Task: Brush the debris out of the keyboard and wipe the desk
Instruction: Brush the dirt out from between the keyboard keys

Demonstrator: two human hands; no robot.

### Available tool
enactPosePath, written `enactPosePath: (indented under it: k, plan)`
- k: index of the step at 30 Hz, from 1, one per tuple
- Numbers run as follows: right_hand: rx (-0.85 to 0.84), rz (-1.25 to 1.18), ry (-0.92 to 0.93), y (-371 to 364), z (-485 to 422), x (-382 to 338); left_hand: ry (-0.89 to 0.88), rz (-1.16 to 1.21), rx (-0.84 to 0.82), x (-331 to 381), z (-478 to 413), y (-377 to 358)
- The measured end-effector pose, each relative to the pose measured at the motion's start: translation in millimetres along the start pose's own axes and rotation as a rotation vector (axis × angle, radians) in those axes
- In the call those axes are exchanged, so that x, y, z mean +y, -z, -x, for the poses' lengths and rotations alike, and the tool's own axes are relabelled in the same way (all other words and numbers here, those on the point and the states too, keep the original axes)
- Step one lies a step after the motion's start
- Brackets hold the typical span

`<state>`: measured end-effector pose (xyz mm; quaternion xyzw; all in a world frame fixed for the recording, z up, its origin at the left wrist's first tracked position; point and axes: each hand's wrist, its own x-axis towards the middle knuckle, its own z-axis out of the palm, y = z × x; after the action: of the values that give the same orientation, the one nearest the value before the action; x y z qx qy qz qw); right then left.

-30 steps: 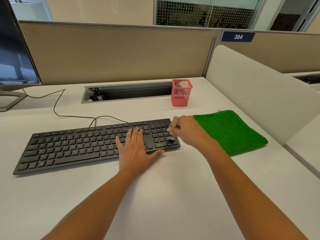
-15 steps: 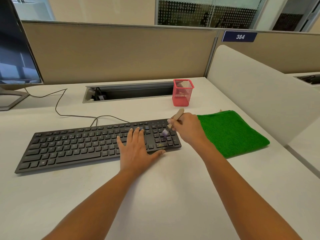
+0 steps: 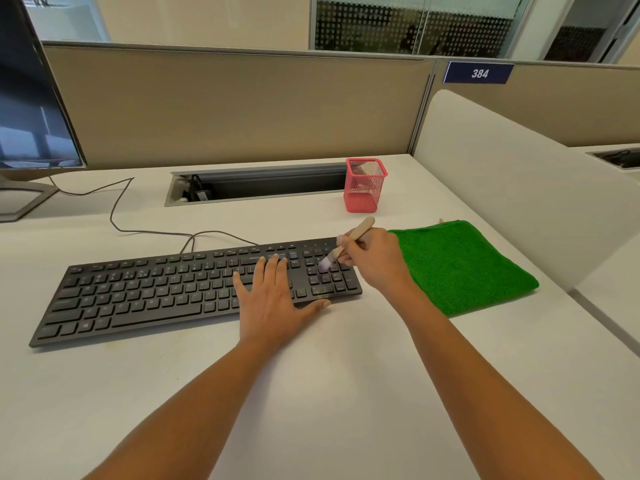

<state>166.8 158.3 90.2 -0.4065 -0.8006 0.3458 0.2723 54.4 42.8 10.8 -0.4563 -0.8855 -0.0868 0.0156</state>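
A black wired keyboard (image 3: 145,292) lies across the white desk (image 3: 346,368). My left hand (image 3: 273,299) rests flat on its right-middle keys, fingers straight, thumb along the front edge. My right hand (image 3: 374,258) grips a small wooden-handled brush (image 3: 360,228); its purple bristles touch the number-pad keys. A folded green cloth (image 3: 460,265) lies on the desk right of the keyboard, beside my right hand.
A pink mesh pen cup (image 3: 365,185) stands behind the keyboard's right end. A cable slot (image 3: 256,185) runs along the back of the desk. A monitor (image 3: 31,109) stands at far left. A white divider panel (image 3: 519,174) bounds the desk on the right.
The brush has swept from the number pad's lower keys up toward its upper keys, and the handle now tilts back toward the pen cup. My left hand has stayed put.
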Motion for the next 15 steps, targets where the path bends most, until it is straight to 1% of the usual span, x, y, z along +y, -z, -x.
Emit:
enactPosePath:
  k: [1, 3, 5, 8, 10, 12, 15]
  plan:
    - [0.027, 0.033, 0.015, -3.4, 0.3, -0.4, 0.001, 0.002, -0.001, 0.1, 0.0, 0.3]
    - [0.025, 0.094, 0.041, -10.5, 3.9, -1.6, 0.003, 0.003, -0.004, 0.4, 0.3, 0.9]
    - [-0.026, 0.153, 0.058, -15.3, 6.3, -1.5, 0.0, 0.002, -0.006, 0.3, 0.7, 0.8]
    - [-0.114, 0.246, 0.034, -13.7, 3.7, -4.8, -0.001, 0.0, -0.013, 0.2, 0.2, 0.7]
    - [-0.141, 0.191, 0.006, -10.7, -1.5, -8.2, 0.002, -0.003, -0.011, 0.0, 0.0, 0.3]
    - [-0.101, 0.136, 0.003, -8.4, -4.8, -12.1, 0.003, 0.001, -0.009, 0.0, -0.3, -0.1]
    - [-0.034, 0.121, 0.014, -10.6, -4.7, -12.4, 0.003, 0.008, -0.006, 0.0, -0.2, -0.2]
